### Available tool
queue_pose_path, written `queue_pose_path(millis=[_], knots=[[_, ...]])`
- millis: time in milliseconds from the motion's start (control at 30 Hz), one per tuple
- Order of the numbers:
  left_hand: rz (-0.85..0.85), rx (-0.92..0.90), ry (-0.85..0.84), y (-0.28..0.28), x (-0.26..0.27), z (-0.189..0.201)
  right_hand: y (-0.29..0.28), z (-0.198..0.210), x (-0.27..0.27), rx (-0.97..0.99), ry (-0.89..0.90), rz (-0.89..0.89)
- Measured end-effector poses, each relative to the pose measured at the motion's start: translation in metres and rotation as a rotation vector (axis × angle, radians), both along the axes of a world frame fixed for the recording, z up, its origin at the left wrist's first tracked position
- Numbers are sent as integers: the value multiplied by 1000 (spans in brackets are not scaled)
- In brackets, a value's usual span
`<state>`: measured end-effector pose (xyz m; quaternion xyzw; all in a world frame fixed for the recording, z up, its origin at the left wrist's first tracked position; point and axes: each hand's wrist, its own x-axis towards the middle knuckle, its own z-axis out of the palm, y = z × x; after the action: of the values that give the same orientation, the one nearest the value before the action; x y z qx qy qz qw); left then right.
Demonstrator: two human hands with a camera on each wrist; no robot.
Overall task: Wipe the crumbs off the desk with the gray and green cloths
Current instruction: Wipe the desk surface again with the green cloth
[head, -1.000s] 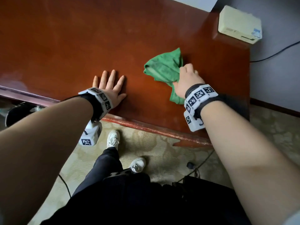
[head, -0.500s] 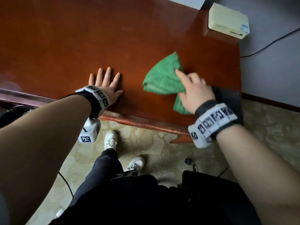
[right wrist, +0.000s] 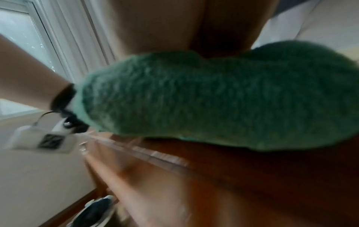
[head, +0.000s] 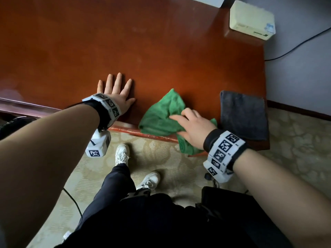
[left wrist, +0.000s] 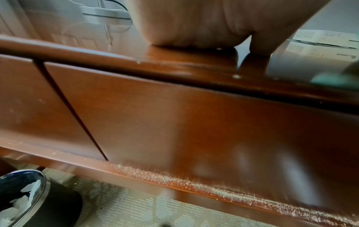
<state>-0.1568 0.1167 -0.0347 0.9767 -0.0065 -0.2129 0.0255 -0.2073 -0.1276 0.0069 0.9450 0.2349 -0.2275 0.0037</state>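
Observation:
My left hand [head: 116, 90] lies flat and open on the red-brown desk [head: 161, 42], fingers spread, near its front edge. To its right, my right hand [head: 189, 126] holds the crumpled green cloth [head: 161, 115] at the desk's front edge, and part of the cloth hangs over the edge. The right wrist view shows the green cloth [right wrist: 213, 95] bunched under the palm. A folded gray cloth [head: 243, 115] lies untouched at the desk's right end. The left wrist view shows pale crumbs [left wrist: 194, 182] strewn along the desk's lower ledge and a few specks [left wrist: 236, 76] on the top edge.
A cream box [head: 251, 19] sits at the desk's far right corner. A bin with a chrome rim [left wrist: 21, 198] stands on the carpet at the left. A black cable [head: 295, 45] runs along the wall. My legs and white shoes [head: 121, 154] are below the desk edge.
My right hand has dragged the green cloth from mid-desk toward me to the front edge, so it now overhangs. The gray cloth has come into view. The left hand has stayed put.

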Motion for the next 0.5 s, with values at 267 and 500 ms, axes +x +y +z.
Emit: queue_pose_path(millis=[267,500], knots=[[3,23,45,1,1,0,-10,-14,57,6,-207,-544],[-4,11,8,2,1,0,26,-1,3,45,52,106]])
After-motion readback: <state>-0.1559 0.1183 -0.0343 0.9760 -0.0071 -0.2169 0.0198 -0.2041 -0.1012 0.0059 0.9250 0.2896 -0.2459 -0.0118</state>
